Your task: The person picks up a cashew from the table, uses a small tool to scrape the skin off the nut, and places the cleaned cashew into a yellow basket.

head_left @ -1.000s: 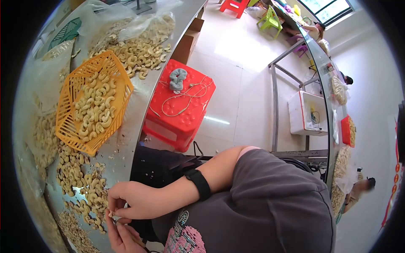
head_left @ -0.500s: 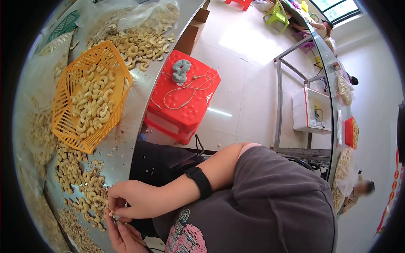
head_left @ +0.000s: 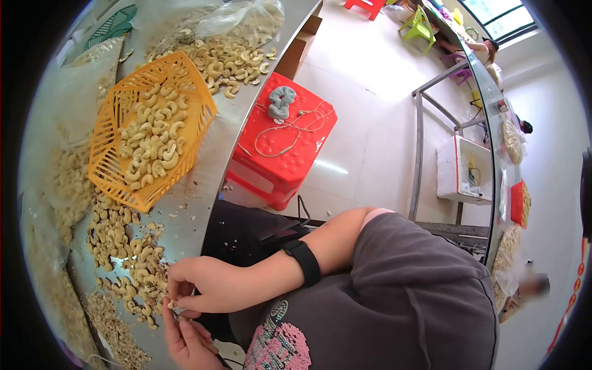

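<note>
My right hand [head_left: 213, 285], with a black band on its wrist, is closed, thumb and fingers pinching a small pale cashew piece [head_left: 173, 304]. Just below, my left hand [head_left: 188, 342] is closed around a slim tool [head_left: 213, 349] with a brownish handle; its metal end appears beside the nut, and the fingers partly hide it. The two hands' fingertips meet at the table edge. Beside them lies a spread of loose cashews [head_left: 145, 265] on the metal table [head_left: 191, 225]. An orange slotted basket [head_left: 200, 117] holding pale cashews stands farther up the table.
Small broken bits [head_left: 117, 330] form a heap near my hands. A clear plastic bag [head_left: 246, 21] spills cashews [head_left: 237, 61] at the top. A red stool [head_left: 283, 145] carries a grey scrunchie [head_left: 282, 102] and a cable. Another table with people sits at the far right.
The whole view has shifted slightly, so table, basket and stool appear farther right. My hands stay together at the cashew piece, with only small finger movement.
</note>
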Motion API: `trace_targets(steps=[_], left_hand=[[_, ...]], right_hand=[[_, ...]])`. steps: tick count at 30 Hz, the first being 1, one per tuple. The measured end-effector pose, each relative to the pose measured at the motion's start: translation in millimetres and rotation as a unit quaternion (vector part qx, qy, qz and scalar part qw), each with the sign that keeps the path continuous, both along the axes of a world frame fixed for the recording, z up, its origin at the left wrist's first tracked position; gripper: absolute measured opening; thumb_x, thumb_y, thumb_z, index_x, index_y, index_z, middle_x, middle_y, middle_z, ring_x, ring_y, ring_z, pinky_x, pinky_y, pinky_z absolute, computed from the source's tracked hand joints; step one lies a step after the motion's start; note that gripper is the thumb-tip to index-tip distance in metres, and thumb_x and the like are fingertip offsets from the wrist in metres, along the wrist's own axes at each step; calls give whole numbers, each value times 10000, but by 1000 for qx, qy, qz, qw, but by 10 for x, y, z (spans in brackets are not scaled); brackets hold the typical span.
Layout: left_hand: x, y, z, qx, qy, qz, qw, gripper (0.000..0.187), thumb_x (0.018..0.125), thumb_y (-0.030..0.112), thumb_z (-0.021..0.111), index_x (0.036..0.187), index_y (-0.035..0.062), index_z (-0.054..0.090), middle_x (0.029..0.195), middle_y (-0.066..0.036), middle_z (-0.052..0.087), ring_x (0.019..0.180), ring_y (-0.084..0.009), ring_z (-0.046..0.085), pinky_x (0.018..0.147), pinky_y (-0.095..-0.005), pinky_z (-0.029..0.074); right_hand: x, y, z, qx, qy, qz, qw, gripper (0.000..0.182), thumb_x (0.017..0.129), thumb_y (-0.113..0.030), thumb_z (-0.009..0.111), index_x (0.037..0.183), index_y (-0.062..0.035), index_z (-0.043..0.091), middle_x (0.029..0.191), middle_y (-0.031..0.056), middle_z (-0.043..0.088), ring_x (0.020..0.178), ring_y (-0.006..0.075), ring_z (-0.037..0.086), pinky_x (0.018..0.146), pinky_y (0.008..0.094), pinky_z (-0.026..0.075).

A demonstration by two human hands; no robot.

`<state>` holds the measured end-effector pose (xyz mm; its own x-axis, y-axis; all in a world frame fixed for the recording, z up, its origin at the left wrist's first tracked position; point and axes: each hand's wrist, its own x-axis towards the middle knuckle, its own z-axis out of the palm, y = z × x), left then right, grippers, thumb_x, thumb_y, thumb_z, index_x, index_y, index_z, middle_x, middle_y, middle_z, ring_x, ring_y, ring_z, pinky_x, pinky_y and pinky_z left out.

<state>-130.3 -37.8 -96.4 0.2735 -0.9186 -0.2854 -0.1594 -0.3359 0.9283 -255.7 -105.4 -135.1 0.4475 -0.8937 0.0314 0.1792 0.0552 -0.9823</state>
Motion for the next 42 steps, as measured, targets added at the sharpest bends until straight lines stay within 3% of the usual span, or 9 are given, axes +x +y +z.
trace_targets(steps=[5,12,14,28,31,33,36,37,42], left_hand=[[22,-4,119,-6,24,-79,997,304,872,85,399,1158,-15,421,725,-27,529,478,-22,363,406,-151,290],[108,48,8,-5,24,-65,998,316,873,100,410,1170,-7,430,753,-25,536,502,-34,384,428,-153,304],[143,73,-126,-40,15,-42,998,372,869,84,371,1231,0,352,782,-51,543,467,4,356,397,-126,264],[206,20,-83,-38,58,-18,997,381,845,40,383,1221,-14,361,770,-70,554,489,-21,396,429,-136,308],[278,-6,-40,-22,55,7,998,373,834,15,392,1206,-15,387,777,-69,570,516,-31,414,464,-147,341],[343,-31,-22,-46,92,-44,994,369,833,20,408,1200,-13,397,804,-64,580,553,-35,438,484,-154,364],[431,-53,78,-38,95,-54,993,372,832,32,427,1202,5,403,821,-56,586,607,-37,468,513,-158,386],[462,-47,88,-33,90,-34,995,372,832,32,427,1202,5,403,821,-56,586,607,-37,468,513,-158,386],[588,-59,83,-31,92,-63,993,367,837,57,447,1201,25,413,837,-65,587,670,-59,510,553,-167,404]], right_hand=[[4,-2,10,3,6,13,1000,95,713,-61,572,762,-12,507,739,80,520,667,158,561,598,268,444],[26,-1,28,7,19,28,999,105,717,-67,580,767,-7,509,742,75,519,676,155,560,607,262,445],[40,3,14,6,18,30,999,106,718,-67,581,769,-7,510,743,73,521,676,153,560,608,260,445],[127,-16,70,23,15,29,999,102,739,-18,571,827,-7,521,792,60,528,735,115,553,652,235,454],[165,-50,103,76,-25,46,996,122,768,-11,555,880,-1,506,823,58,537,771,103,547,669,232,449],[207,-75,129,142,-55,85,985,157,787,13,526,936,2,476,857,64,538,801,110,542,694,241,446],[337,-69,95,143,-150,64,976,197,788,44,505,973,4,451,893,79,538,830,124,534,724,245,440],[372,-81,163,185,-153,52,969,182,779,-12,560,927,6,453,849,57,526,779,105,532,707,225,439],[432,-203,187,257,-143,126,948,174,790,-15,549,938,11,460,835,65,538,737,111,532,684,233,436]])
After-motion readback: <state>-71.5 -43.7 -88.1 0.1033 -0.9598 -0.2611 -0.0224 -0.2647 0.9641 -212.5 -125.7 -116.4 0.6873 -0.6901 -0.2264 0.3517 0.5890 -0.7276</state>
